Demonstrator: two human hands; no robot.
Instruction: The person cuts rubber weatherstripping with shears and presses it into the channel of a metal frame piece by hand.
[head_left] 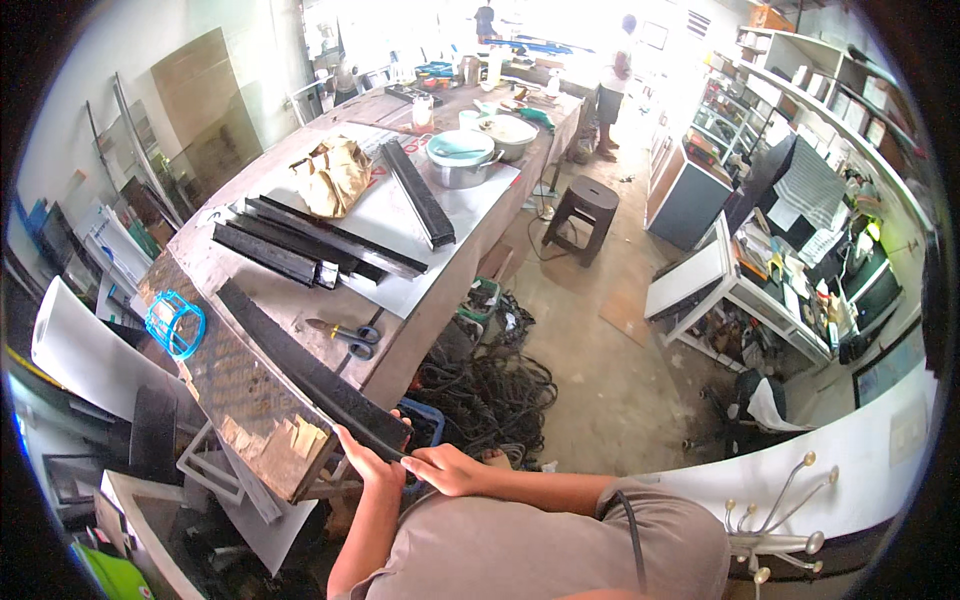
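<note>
A long black profile bar [310,355] lies slantwise along the near end of the workbench, its close end reaching over the edge toward me. My left hand [368,462] is wrapped round that close end from below, thumb along one side and fingertips showing on the other. Beside it, my right hand [447,470] is closed, fingertips meeting just under the bar's end; what they pinch is hidden. Scissors [352,336] with grey and yellow handles lie right of the bar. Farther up are several more black bars [300,245] and a single black bar [415,190] on a white sheet [395,290].
A crumpled brown paper bag [332,177], a pot with a pale blue bowl [462,150] and a blue plastic wire-like holder [176,324] stand on the bench. Tangled black strips [490,395] cover the floor beside it. A brown stool [583,218] stands beyond; two people are in the background.
</note>
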